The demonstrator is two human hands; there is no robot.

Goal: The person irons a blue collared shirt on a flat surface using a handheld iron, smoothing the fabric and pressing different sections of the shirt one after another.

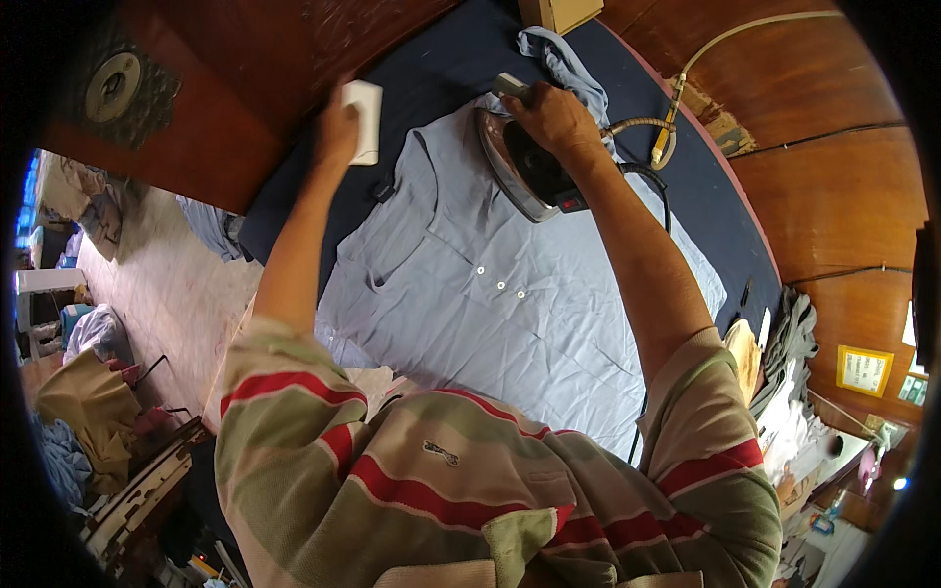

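Note:
A light blue garment with a few white buttons lies spread and creased over a dark navy-covered board. My right hand is wrapped round the handle of a clothes iron. The iron is over the upper part of the garment; whether its plate presses on the cloth I cannot tell. My left hand, somewhat blurred, grips a white flat rectangular object above the board, left of the garment. A small black piece lies beside the garment's edge.
A hose and a black cord run from the iron on the right. Bunched blue cloth and a cardboard box sit at the far edge. Wooden panels flank the board. Piled clothes are at right, more fabric at left.

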